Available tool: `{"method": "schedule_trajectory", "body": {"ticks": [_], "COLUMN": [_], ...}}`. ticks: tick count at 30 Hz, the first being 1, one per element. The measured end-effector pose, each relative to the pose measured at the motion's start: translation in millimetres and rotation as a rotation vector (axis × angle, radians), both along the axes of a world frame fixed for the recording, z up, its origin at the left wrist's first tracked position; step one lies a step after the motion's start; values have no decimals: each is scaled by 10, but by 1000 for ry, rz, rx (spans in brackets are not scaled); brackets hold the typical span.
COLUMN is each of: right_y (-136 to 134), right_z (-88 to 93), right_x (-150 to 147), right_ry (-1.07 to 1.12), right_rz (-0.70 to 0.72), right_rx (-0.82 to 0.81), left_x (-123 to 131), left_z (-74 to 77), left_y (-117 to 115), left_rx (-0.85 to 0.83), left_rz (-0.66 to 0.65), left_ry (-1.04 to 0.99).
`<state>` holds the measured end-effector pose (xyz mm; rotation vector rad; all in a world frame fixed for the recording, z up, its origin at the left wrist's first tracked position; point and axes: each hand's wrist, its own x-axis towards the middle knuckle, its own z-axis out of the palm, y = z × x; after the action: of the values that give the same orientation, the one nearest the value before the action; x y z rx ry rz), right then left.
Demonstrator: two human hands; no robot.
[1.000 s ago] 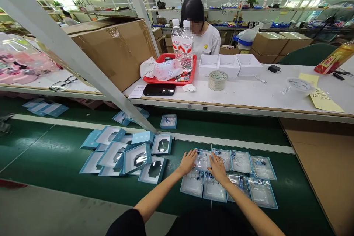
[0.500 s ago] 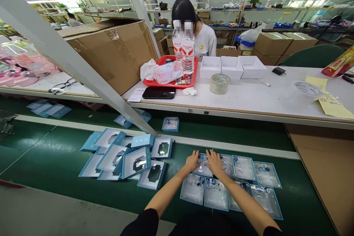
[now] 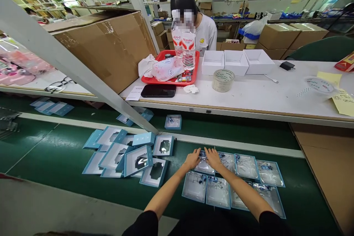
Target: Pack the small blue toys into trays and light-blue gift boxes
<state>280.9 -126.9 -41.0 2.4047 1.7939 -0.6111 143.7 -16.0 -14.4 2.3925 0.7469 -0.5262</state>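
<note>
Both my hands rest side by side on one clear blister tray in the far-left corner of a block of several such trays lying on the green conveyor belt. My left hand lies with fingers stretched out on the tray's left half. My right hand presses flat on its right half, thumbs nearly touching. Each tray has a light-blue border and small blue parts inside. The neighbouring trays lie flat and untouched.
A heap of light-blue box frames lies left of my hands. A single small blue box sits on the far belt lane. Behind, a white bench carries a red tray, a phone, a tape roll, white boxes; a person sits there.
My hands have drawn closer together, from two adjacent trays onto the one far-left tray. The view has shifted slightly.
</note>
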Motion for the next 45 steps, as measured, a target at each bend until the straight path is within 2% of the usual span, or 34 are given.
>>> {"method": "schedule_trajectory", "body": {"ticks": [5, 9, 20, 25, 30, 34, 37, 39, 42, 45], "right_y": [17, 53, 9, -6, 40, -7, -223, -428, -689, -790], "right_z": [79, 96, -222, -277, -202, -63, 21, 40, 12, -60], "right_x": [11, -9, -147, -176, -140, -98, -100, -117, -144, -163], "right_ry": [3, -2, -119, -93, -17, 37, 15, 2, -9, -21], "right_rz": [26, 21, -84, -133, -139, -70, -27, 13, 36, 14], "right_rx": [-38, -47, 19, 46, 28, 147, 266, 289, 253, 198], "left_x": [-13, -45, -103, -85, -6, 1, -132, -274, -478, -589], "left_z": [33, -17, -434, -531, -494, -362, -236, -171, -126, -130], "left_y": [-42, -67, -223, -247, -244, -193, -127, -84, -40, -32], "left_rx": [39, 73, 349, 399, 422, 361, 286, 250, 187, 148], "left_rz": [5, 9, -24, -14, -8, -11, -62, -108, -180, -221], "left_ry": [-14, -23, -84, -82, -24, -59, -191, -242, -236, -206]}}
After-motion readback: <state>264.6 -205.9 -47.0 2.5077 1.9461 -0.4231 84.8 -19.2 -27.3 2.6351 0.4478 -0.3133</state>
